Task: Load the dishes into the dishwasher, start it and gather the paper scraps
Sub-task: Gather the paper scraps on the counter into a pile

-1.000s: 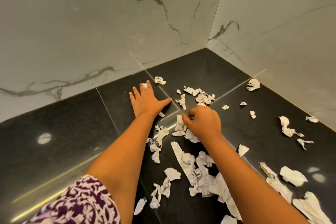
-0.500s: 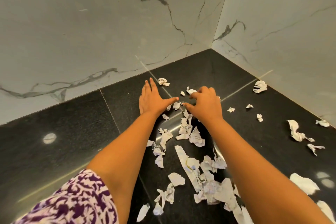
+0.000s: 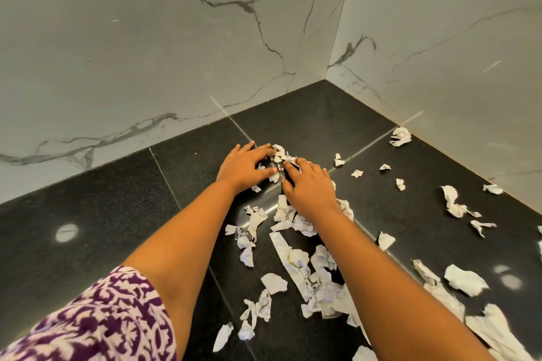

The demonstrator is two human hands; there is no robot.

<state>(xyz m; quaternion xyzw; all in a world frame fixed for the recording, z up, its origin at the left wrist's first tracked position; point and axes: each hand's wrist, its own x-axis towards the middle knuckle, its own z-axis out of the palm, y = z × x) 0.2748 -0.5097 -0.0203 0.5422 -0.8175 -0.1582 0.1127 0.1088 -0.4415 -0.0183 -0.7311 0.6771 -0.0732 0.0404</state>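
On the black tiled surface (image 3: 102, 214), in the corner of two marble walls (image 3: 146, 53), both hands lie palm down side by side. The left hand (image 3: 245, 167) and right hand (image 3: 311, 184) have their fingers stretched out and gripping nothing, the tips pressing a small heap of paper scraps (image 3: 281, 152) at 12 o'clock from the hands. More scraps trail toward 6 o'clock between the forearms, a long strip (image 3: 281, 246) among them. Others lie scattered at 3 o'clock, with a crumpled piece (image 3: 400, 136) at 2 o'clock just beside the wall. A purple patterned sleeve (image 3: 88, 325) shows at 7 o'clock.
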